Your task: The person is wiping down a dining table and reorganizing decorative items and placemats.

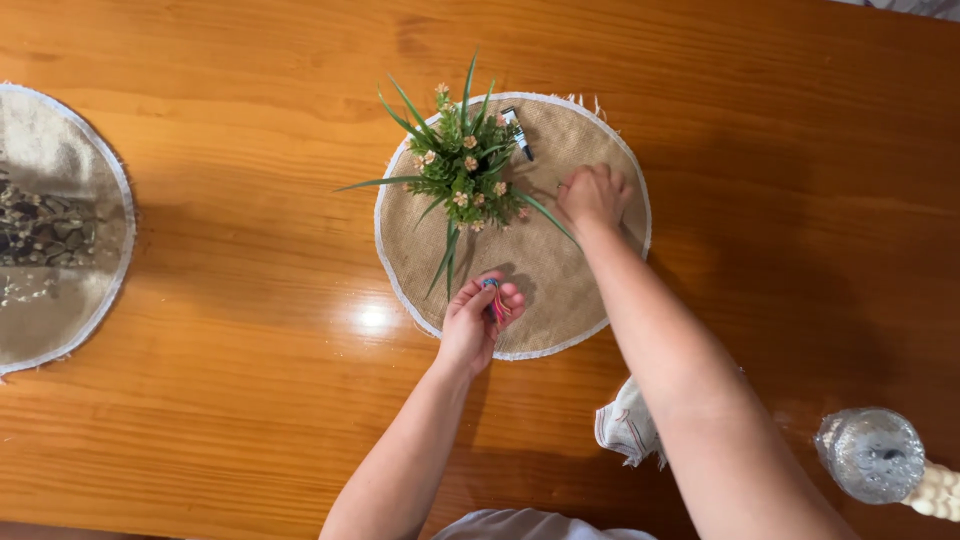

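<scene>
A round burlap placemat (560,290) with a white edge lies on the wooden table (250,380). A small green plant (462,170) with tiny peach flowers stands on its far left part. Beside the plant lies a small white tube with a black cap (517,131). My left hand (478,318) is at the mat's near edge, fingers closed on a small red and blue object (493,298). My right hand (594,195) rests fisted on the mat to the right of the plant; whether it holds anything is hidden.
A second round mat (60,300), shiny and patterned, lies at the table's left edge. A crumpled white cloth (625,425) sits near my right forearm. A clear plastic bottle (872,455) stands at the lower right, next to a white beaded object (938,490).
</scene>
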